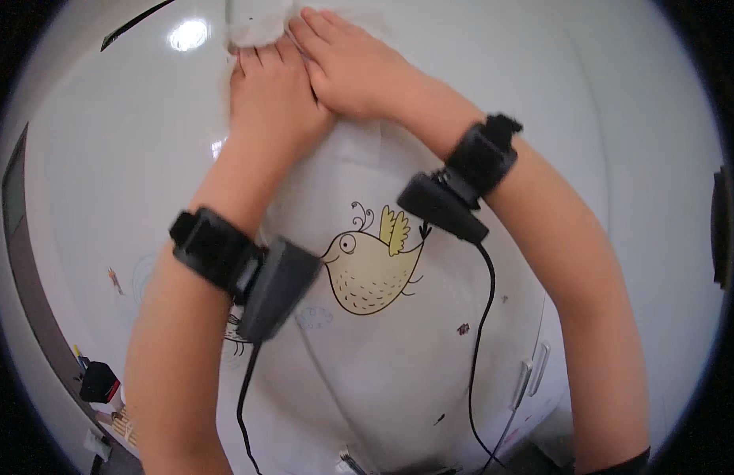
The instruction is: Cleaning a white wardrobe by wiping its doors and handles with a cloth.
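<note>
"Where are your hands?"
"Both are well above the yellow bird drawing (371,273) on a glossy white surface (422,368). My left hand (276,95) lies with its back showing and fingers close together; its fingertips are hidden at a white sheet (260,26), so I cannot tell whether they grip it. My right hand (353,70) lies flat, fingers stretched out, touching my left."
"And the sheet?"
"Thin, crumpled and partly covered by my hands, well above the bird and a little to its left. The visible part runs longest from side to side; I cannot tell its full axis."
"Any writing?"
"Faint blue loops (314,318), just below and left of the bird, too faint to tell as letters."
"What else?"
"The bird's beak points left. A left wrist device (278,289) sits left of it, a right wrist device (444,208) to its upper right, both black and cabled."
</note>
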`<state>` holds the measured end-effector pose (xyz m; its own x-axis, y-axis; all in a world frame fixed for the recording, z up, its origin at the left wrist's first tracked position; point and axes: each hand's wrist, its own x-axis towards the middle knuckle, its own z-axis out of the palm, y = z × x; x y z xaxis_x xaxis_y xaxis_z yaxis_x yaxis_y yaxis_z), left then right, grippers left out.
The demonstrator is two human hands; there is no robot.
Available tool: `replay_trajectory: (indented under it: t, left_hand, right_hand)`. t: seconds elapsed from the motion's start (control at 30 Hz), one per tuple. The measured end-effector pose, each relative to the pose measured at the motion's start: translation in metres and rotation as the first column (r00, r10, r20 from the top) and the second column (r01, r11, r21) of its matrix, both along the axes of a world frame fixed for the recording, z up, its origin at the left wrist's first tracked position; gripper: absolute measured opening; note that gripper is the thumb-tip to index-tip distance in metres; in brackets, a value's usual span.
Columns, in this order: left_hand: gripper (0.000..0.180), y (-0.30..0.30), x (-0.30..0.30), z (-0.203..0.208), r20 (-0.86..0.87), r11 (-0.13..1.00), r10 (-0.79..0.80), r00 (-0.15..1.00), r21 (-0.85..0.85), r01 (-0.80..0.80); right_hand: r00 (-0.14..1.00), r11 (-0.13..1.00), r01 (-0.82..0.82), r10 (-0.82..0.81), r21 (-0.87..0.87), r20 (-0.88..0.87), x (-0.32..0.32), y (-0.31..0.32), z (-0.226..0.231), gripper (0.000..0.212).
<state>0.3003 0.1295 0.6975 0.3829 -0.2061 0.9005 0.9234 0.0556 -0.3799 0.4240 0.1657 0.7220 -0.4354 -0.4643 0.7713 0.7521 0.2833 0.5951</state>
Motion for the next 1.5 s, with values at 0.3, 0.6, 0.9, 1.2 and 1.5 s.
replay_trajectory:
  t: [0.3,0.6,0.9,1.2,1.5]
  left_hand:
    - [0.066,0.016,-0.001,0.079,-0.010,0.958,0.165,0.986,0.239,-0.158]
    - [0.062,0.030,0.007,0.066,0.001,0.968,0.096,0.995,0.232,-0.093]
    - [0.064,0.039,0.051,0.085,-0.126,0.974,0.134,0.983,0.199,-0.107]
    - [0.073,0.058,0.171,0.090,-0.272,0.989,0.100,0.957,0.128,-0.067]
    - [0.067,0.051,0.200,0.022,-0.305,0.997,-0.054,0.951,0.028,0.065]
  right_hand:
    - [0.982,0.992,0.049,-0.069,-0.119,-0.173,-0.005,0.003,0.075,0.056]
    - [0.983,0.986,0.004,-0.035,-0.169,-0.178,0.012,0.011,0.053,0.055]
    - [0.947,0.964,0.017,-0.101,-0.266,-0.306,0.051,0.022,0.062,0.055]
    - [0.909,0.957,-0.095,-0.029,-0.275,-0.415,0.178,0.052,0.050,0.052]
    - [0.948,0.978,-0.048,-0.019,-0.202,-0.317,0.209,0.040,-0.025,0.048]
